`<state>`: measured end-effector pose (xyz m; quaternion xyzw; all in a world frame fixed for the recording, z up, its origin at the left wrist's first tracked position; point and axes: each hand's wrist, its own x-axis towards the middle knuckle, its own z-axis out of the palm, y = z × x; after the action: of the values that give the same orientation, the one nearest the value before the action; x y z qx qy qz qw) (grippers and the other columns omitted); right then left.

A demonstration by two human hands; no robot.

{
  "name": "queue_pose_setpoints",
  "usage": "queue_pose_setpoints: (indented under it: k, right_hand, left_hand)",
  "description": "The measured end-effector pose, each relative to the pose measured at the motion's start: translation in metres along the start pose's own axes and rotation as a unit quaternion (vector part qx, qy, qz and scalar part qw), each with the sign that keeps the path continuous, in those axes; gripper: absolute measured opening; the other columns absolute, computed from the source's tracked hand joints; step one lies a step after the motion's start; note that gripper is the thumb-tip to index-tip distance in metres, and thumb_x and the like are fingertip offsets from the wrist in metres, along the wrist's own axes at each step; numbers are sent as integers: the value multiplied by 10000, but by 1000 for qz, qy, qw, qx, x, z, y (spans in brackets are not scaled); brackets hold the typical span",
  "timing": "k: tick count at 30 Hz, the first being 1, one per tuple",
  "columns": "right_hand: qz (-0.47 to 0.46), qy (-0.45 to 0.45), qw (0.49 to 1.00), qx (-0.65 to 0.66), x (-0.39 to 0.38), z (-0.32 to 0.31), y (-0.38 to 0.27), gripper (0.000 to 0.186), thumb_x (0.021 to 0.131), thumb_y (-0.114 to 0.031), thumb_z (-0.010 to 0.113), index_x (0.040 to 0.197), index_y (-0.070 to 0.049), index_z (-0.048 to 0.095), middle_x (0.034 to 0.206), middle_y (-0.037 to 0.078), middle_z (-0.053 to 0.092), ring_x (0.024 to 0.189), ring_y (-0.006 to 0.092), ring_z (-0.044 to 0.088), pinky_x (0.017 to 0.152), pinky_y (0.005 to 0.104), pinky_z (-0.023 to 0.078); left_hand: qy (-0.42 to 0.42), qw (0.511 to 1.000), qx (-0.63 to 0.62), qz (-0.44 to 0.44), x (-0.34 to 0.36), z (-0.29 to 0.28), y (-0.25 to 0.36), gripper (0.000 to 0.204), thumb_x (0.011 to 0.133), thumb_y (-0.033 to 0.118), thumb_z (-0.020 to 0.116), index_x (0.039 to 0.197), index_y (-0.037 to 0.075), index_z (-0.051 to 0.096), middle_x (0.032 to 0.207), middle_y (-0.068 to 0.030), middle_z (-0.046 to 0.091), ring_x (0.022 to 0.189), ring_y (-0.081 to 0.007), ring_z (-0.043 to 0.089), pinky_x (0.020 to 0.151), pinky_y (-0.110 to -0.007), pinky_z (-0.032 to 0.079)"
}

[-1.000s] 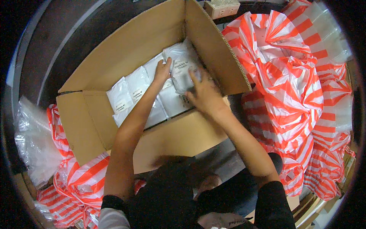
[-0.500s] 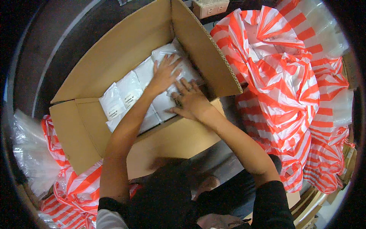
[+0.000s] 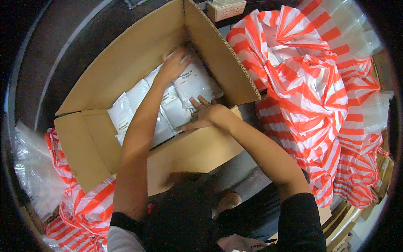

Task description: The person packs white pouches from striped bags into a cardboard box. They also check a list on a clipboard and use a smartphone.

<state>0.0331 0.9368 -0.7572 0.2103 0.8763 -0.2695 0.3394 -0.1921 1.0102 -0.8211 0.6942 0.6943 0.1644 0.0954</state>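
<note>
Several flat white packets in clear plastic lie in rows inside an open cardboard box [image 3: 138,50]. On top at the right end, one white packet [image 3: 193,83] lies at a slant. My left hand [image 3: 174,66] is at that packet's far edge, by the box's back corner; its fingers are smeared by motion. Along the near edge of the same packet, my right hand [image 3: 206,116] is open, fingers apart, with its wrist over the box's near side. My left forearm crosses other packets [image 3: 121,113] and hides part of them.
Red-and-white striped plastic bags [image 3: 302,96] bulge to the right of the box. Another striped bag [image 3: 90,206] and clear plastic wrap [image 3: 35,168] lie at the left. A power outlet [image 3: 226,10] sits behind the box's far corner. The box's near flap [image 3: 189,155] is folded outward.
My left hand has slid off the packet's top toward its far edge. My right hand has drawn back toward the near side, so more of the top packet shows.
</note>
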Motion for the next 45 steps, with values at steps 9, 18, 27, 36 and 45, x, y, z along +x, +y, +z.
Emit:
queue_pose_setpoints:
  k: [9,18,27,36,45]
  right_hand:
    - [-308,165,877,331,-156,-51,-11,552,923,-336,683,1325,33,597,1334,236,620,1229,386,601,1046,413,472]
    - [-63,286,946,-140,-217,-115,351,278,924,-135,556,1162,-17,640,1123,134,690,1090,244,632,953,365,486]
    - [118,813,550,150,-183,-157,388,367,904,-149,612,1247,-19,600,1144,209,701,901,325,718,798,433,539]
    - [371,252,886,-119,-197,-120,369,336,874,-278,632,1089,-25,686,1020,205,724,961,344,717,832,451,560]
    - [241,497,807,-211,-234,-103,420,349,913,-318,593,1082,-37,713,954,193,716,856,339,710,749,420,566]
  left_hand:
    - [34,994,92,-54,-37,24,32,648,978,513,545,1515,163,452,1646,-156,270,1540,-352,184,1158,-711,59]
    - [32,998,54,23,-49,42,96,620,954,503,586,1466,159,518,1604,-136,352,1529,-351,207,1173,-690,60]
    - [65,995,72,13,-61,35,66,603,950,488,596,1436,134,551,1570,-137,401,1520,-342,232,1176,-680,63]
    - [76,997,29,16,-56,38,73,601,947,486,601,1431,132,554,1559,-144,414,1512,-348,250,1176,-679,67]
    - [60,998,6,25,-49,43,91,600,957,498,587,1427,127,562,1588,-152,374,1524,-340,221,1183,-666,57]
